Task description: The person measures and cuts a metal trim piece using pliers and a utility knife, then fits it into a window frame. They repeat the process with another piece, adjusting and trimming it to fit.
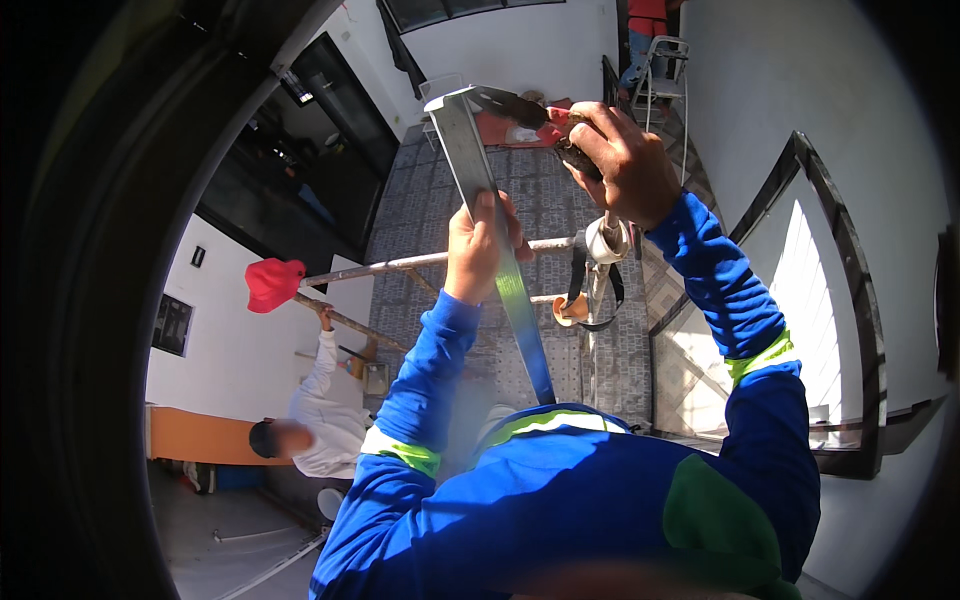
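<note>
My left hand [475,245] is closed around a long grey metal profile [462,148], its flanged end up and away from me and its lower end reaching down to my waist. My right hand [625,160] grips a dark tool with red parts [556,128] by its handle. The tool's dark front end meets the far end of the profile; its exact kind is hard to make out. Below my hands are scaffold tubes [430,262], with a white roll [607,240], a dark strap [618,290] and a tan ring-shaped piece [571,309] near the right end.
A red cloth-like piece [274,285] covers one tube's left end. At lower left, a co-worker in white [325,420] has a hand on a tube. Another person in red [645,30] is by a white stepladder [664,75]. A dark-framed panel [800,300] stands right.
</note>
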`<control>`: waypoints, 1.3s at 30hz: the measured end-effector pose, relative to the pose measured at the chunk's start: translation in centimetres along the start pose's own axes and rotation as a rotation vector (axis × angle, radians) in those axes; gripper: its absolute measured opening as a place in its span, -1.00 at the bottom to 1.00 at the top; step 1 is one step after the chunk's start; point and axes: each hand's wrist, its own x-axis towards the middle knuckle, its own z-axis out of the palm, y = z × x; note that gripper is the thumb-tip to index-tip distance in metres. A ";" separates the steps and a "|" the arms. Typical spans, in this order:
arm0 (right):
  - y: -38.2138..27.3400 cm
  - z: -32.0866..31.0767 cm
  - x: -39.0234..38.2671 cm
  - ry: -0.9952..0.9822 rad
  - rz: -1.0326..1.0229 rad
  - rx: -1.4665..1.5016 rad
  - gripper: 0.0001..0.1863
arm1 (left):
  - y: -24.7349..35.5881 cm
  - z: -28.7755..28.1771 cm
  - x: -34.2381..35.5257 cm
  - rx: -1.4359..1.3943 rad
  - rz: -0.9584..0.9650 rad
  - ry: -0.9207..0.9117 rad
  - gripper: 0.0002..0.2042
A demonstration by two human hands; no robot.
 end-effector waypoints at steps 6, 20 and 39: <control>3.8 -5.1 2.9 -0.236 -0.247 -0.136 -0.55 | -1.8 -1.2 -0.4 -0.042 -0.018 -0.156 -0.57; 2.0 0.0 -1.8 -0.012 0.102 -0.067 -0.60 | -2.7 -0.1 0.7 -0.063 -0.044 -0.172 -0.54; 2.8 -0.8 -1.5 0.102 -0.057 -0.231 -0.66 | -2.6 0.0 0.6 -0.042 -0.039 -0.158 -0.53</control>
